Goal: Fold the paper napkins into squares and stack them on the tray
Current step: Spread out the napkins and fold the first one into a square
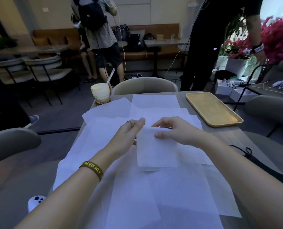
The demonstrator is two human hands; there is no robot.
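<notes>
A white napkin folded into a small rectangle [155, 151] is held just above the table's middle. My right hand [175, 131] pinches its top right corner between thumb and fingers. My left hand [129, 134] holds its left edge, with the fingers partly hidden behind the paper. Several unfolded white napkins [104, 141] lie spread across the table underneath and around it. The yellow tray [213, 108] sits at the table's far right with nothing on it.
A glass of pale drink with a straw [100, 94] stands at the far left corner of the table. Grey chairs [144, 85] surround the table. A black cord [243, 151] lies at the right edge. People stand beyond the table.
</notes>
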